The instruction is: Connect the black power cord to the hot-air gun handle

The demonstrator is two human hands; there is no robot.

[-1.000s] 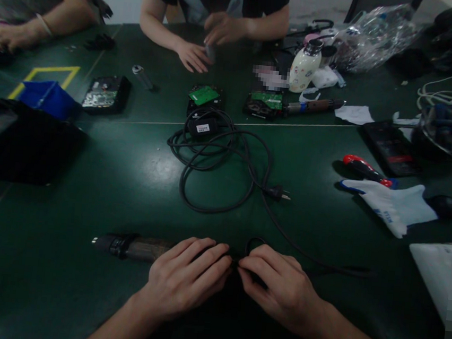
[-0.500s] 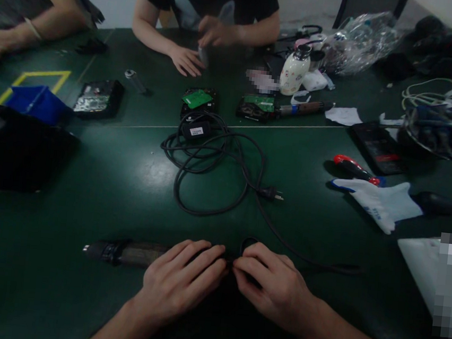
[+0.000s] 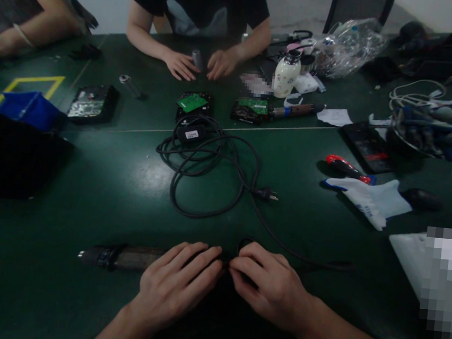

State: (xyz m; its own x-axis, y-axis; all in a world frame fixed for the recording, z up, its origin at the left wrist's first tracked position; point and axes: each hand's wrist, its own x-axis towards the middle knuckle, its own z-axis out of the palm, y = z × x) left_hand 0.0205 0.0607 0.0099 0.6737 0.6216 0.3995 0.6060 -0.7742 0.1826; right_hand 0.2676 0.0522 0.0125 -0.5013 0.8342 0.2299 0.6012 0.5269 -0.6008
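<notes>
A dark electric screwdriver [image 3: 133,258] lies on the green table with its metal tip to the left. My left hand [image 3: 181,280] is wrapped over its rear end. Close beside it, my right hand [image 3: 269,283] pinches the black cable at the tool's tail, where a small loop of cable rises over the fingers. The exact joint between cable and tool is hidden by my fingers. Farther up the table lies the coiled black cable [image 3: 209,176] with its plug [image 3: 267,194] and a labelled black adapter [image 3: 191,133].
Hard drives [image 3: 92,103] line the far side. A blue bin [image 3: 30,109] and black box [image 3: 15,160] stand left. Right are a red-black screwdriver [image 3: 346,166], glove [image 3: 371,197], phone [image 3: 368,146] and flowered bottle [image 3: 287,75]. Another person's hands [image 3: 222,65] are opposite.
The view has shifted slightly. My two hands keep nearly the same hold. Across the table, the person's raised hand has come down to the tabletop beside a grey cylinder, which now stands there.
</notes>
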